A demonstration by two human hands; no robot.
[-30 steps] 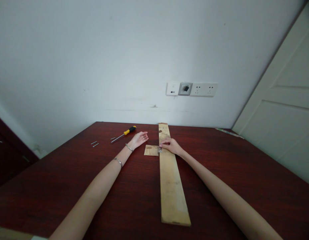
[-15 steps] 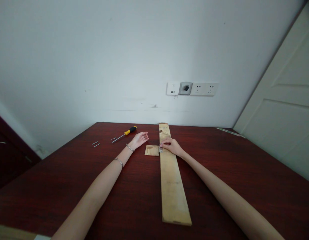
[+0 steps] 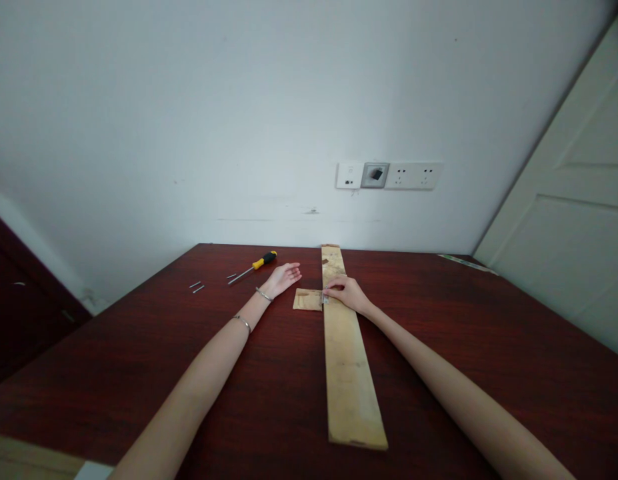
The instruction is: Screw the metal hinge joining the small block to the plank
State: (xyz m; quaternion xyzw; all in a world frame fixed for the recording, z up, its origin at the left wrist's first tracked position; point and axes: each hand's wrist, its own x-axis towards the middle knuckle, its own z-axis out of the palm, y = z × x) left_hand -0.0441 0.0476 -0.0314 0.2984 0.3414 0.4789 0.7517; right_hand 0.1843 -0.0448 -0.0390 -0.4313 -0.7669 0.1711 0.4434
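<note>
While the view has slid a little, pushing everything slightly rightward in the frame, neither hand has noticeably moved, so work remains at the same seam. Nearest, at bottom centre, the long board (image 3: 351,380) runs up the dark red table (image 3: 269,393) towards the wall. Around mid-frame a small board (image 3: 307,300) lies against its left edge, with a little metal piece (image 3: 325,300) where they meet. The right hand (image 3: 349,294) rests on the long board, thumb and fingertips drawn together at that metal piece and partly hiding it; whether they grip anything is too small to tell. The left hand (image 3: 283,278) lies open and holds nothing, between the small board and the screwdriver (image 3: 259,263), so it stands in the way there. Left of the screwdriver are thin screws or nails (image 3: 199,289). Farther off, wall sockets (image 3: 413,176) sit right of upper centre.
</note>
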